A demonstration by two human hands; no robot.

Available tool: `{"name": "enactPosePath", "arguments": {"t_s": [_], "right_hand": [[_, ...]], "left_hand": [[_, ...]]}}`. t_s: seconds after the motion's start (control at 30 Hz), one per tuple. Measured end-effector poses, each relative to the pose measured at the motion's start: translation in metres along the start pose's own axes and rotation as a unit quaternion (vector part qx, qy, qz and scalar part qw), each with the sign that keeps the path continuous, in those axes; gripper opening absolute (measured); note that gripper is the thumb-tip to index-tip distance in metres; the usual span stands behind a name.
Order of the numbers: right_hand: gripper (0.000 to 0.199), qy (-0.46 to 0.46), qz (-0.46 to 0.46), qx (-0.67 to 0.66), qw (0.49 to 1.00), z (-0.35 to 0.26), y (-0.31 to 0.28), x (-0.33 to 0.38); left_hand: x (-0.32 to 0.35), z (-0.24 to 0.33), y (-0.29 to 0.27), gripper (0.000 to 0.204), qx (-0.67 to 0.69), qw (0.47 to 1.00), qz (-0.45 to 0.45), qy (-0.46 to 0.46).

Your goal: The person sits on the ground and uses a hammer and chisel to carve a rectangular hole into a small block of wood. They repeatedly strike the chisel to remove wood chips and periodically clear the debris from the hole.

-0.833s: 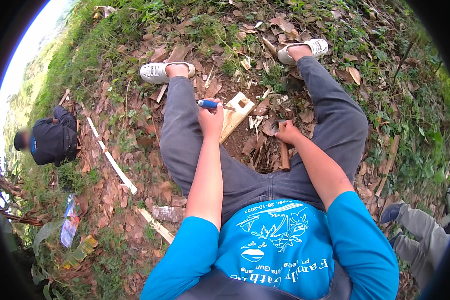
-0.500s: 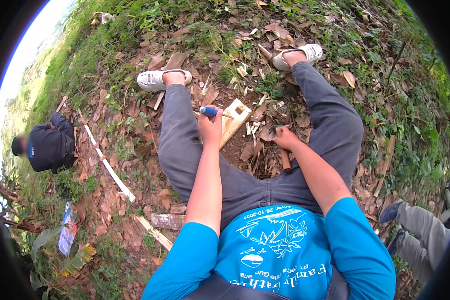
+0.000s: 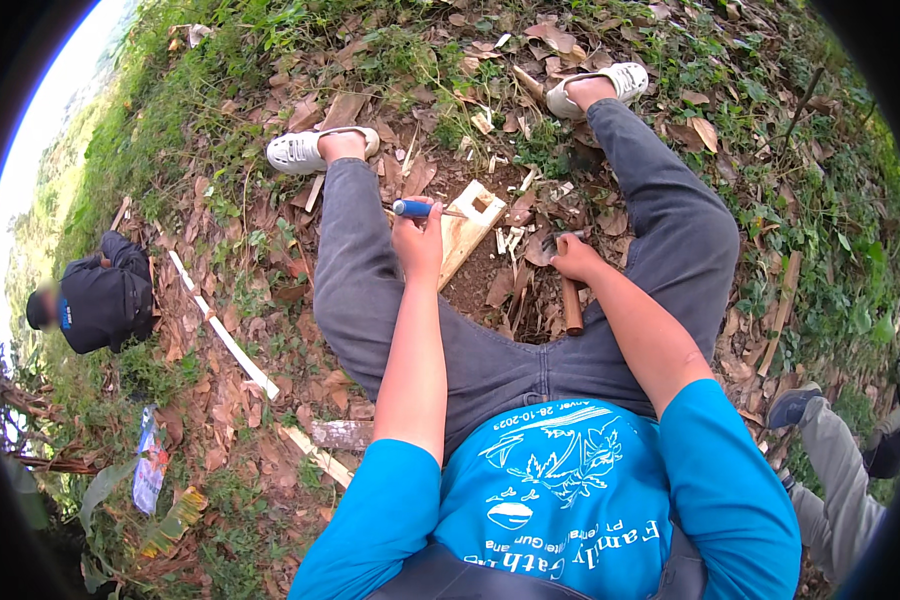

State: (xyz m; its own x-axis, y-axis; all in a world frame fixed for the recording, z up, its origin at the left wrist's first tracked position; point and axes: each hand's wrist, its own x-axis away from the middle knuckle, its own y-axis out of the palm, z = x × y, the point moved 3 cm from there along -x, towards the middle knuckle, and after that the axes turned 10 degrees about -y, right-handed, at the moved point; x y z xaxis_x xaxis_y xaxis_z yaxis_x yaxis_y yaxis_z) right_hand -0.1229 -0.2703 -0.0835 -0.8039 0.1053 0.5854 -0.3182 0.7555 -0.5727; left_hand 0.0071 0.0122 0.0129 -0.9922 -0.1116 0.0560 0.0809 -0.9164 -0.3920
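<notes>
In my left hand (image 3: 418, 245) is a chisel (image 3: 411, 208) with a blue handle, held between closed fingers. Its thin blade points right and reaches the pale wooden piece (image 3: 463, 245), close to a squarish hole cut near the far end. That piece lies tilted on the ground between my legs, its near end beside my left thigh. My right hand (image 3: 576, 260) is closed around a hammer (image 3: 572, 312), apart from the chisel. The hammer's brown wooden handle sticks out below the fist; its head is mostly hidden.
Wood chips (image 3: 510, 240) and dry leaves lie around the wooden piece. A long pale wood strip (image 3: 225, 330) is on the left, near a person in dark clothes (image 3: 105, 295). Another person's leg (image 3: 840, 460) shows at lower right. A narrow board (image 3: 780, 310) lies on the right.
My right hand has shifted slightly up with the hammer, and its handle has turned a little. The chisel stays at the hole. The person at lower right has moved a leg.
</notes>
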Motion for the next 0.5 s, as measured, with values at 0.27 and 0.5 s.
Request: {"name": "enactPosePath", "arguments": {"t_s": [0.27,0.5], "right_hand": [[0.077,0.008,0.006,-0.020,1.000,-0.002,-0.002,-0.003],[0.074,0.045,0.006,-0.018,0.999,-0.007,-0.009,-0.001]], "left_hand": [[0.003,0.001,0.001,0.023,0.016,1.000,-0.004,0.015],[0.012,0.018,0.005,0.019,-0.012,0.998,0.006,0.063]]}}
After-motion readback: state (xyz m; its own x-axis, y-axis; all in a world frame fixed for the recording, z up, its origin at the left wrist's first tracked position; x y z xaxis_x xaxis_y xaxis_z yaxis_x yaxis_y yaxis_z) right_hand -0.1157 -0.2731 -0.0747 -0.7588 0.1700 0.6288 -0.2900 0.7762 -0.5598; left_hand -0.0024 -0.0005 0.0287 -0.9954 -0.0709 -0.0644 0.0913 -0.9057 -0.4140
